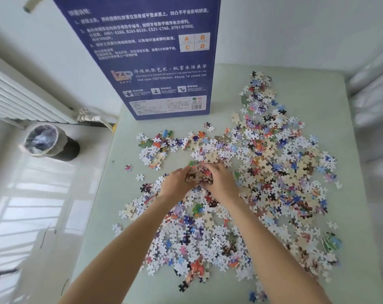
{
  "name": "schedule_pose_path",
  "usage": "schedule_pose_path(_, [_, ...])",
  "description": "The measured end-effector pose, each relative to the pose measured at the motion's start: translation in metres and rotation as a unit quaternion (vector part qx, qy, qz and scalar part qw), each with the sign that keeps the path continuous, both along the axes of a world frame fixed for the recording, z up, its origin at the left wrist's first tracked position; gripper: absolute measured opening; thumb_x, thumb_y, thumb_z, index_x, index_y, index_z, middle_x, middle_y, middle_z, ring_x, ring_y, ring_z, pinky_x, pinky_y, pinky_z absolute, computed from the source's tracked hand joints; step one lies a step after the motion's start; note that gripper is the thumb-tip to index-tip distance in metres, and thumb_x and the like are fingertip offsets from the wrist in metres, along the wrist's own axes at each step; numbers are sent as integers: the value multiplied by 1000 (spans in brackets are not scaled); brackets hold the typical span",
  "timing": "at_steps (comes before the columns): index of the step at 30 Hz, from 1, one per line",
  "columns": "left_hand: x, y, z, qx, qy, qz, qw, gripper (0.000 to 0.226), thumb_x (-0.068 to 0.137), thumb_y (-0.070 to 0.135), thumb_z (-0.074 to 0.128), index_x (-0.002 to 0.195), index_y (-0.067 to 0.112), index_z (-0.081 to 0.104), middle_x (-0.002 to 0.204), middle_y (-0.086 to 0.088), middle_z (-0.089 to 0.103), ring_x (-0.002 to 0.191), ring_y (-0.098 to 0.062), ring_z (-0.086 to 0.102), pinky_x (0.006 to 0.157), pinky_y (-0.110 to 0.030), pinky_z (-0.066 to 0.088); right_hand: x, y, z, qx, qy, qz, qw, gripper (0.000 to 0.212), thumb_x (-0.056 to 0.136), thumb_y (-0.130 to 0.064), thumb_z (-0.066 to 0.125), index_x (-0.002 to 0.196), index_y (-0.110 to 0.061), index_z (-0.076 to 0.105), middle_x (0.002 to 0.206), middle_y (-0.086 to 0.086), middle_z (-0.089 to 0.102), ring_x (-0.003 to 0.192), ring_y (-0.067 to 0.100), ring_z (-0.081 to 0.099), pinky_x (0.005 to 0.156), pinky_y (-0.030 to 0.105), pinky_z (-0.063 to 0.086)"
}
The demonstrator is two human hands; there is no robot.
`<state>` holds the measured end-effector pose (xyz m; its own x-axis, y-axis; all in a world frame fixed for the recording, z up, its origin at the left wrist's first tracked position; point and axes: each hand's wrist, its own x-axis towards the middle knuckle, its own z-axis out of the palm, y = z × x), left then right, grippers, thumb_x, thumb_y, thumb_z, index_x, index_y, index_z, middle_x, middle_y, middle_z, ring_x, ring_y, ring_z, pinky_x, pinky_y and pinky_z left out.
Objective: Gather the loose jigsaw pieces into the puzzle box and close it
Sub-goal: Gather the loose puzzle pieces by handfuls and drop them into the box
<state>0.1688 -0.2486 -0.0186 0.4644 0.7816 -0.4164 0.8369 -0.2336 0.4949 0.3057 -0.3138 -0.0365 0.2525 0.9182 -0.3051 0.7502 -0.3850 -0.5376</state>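
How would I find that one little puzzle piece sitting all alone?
Start at the tall blue cardboard puzzle box standing at the pale green table's far edge. Below its left corner, past the small heap, lies one pink-and-dark jigsaw piece, with bare table all round it.

Bright, soft daylight; barred window glare lies on the glossy floor (32,207) left of the bench (295,281). Wide-angle bending and blur at the edges.
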Motion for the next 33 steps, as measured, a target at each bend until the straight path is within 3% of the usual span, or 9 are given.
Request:
schedule_pose_path(4, [4,5,0,3,-16,-18,1000,46,85,27,66,129,23,52,117,-1,63,90,-17,63,81,-24,50,-5,4,1,3,-15,-39,999,53,77,-27,72,126,-31,52,125,10,53,101,21,59,79,28,54])
schedule_pose_path(10, [-9,19,5,-15,-46,-36,998,30,87,26,63,116,19,63,100,-3,69,67,-10,58,67,-17,48,-4,2,20,45,45,-107,992,31,79,-21,71,109,-21,64,109,-1,65,88,11,60,70,13,40])
schedule_pose_path(13, [-26,27,8,-10,-54,-39,998,26,87,27,63,109,16,67,95,-3,71,65,-7,58,59,-10,42,-9,0,29,65,52,-137,987,25,81,-19,69,106,-21,66,111,-5,66,63,-12,46,62,5,33])
schedule_pose_path(15, [-34,30,10,-5,-55,-37,998,25,87,29,62,108,17,68,93,-2,71,66,-8,59,58,-10,41,-13,-1,37,65,59,-148,985,25,81,-23,68,107,-22,67,111,-11,63,41,-6,41,48,6,32])
schedule_pose_path(17, [-40,32,17,1,-70,-39,997,26,86,30,63,108,18,69,93,-1,71,67,-9,60,58,-11,42,-17,-2,48,61,69,-162,983,26,81,-24,69,106,-20,67,107,-12,62,45,-5,48,47,7,35])
schedule_pose_path(21, [-49,43,56,41,-132,-60,989,20,86,30,64,97,16,73,84,1,69,66,-13,59,53,-13,40,-18,0,88,111,86,-169,976,23,79,-19,72,101,-20,69,101,-9,68,84,-5,58,78,5,42])
schedule_pose_path(25, [-54,67,120,99,-211,-90,968,20,84,33,65,85,14,71,74,1,64,64,-16,57,54,-17,36,-9,16,155,199,101,-117,968,24,78,-17,73,100,-24,69,97,-17,64,78,-19,55,75,0,40])
schedule_pose_path(30, [-46,115,218,188,-280,-94,937,17,85,33,65,89,17,71,70,10,60,60,-6,52,55,-21,38,6,68,247,307,107,-69,943,22,77,-16,74,97,-23,70,88,-20,66,79,-12,60,71,2,40])
schedule_pose_path(33, [-36,150,269,237,-304,-79,919,15,86,35,64,90,22,71,74,2,63,64,-13,55,59,-30,40,18,114,291,372,80,-49,924,17,77,-18,75,93,-20,72,85,-16,67,77,-12,59,72,2,39])
